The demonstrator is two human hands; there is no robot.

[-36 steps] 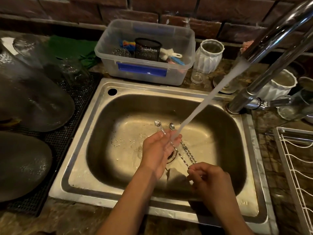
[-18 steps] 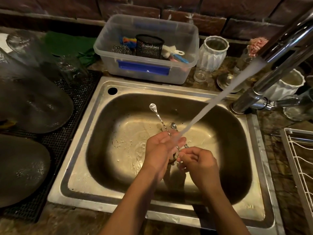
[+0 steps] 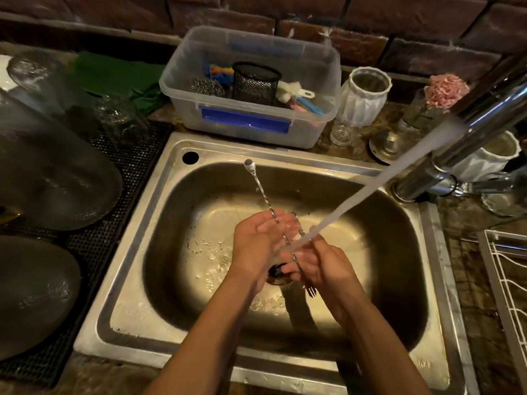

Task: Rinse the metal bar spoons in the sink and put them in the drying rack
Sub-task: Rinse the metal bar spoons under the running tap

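Bar spoons (image 3: 261, 189): two twisted metal stems are held over the sink basin, under the water stream (image 3: 368, 192); one bowl juts up toward the back rim, a forked end shows below the right hand.
Left hand (image 3: 256, 243): fingers are loosely cupped around the stems.
Right hand (image 3: 316, 266): fingers are curled, pinching the lower stems.
Sink (image 3: 171, 280): steel, wet, set in a dark stone counter.
Drying rack (image 3: 510, 280): white wire, at the right edge.
Wall: brick is seen behind a clear plastic tub (image 3: 251, 121).

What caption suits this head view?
Both hands rub bar spoons under running water over the sink.
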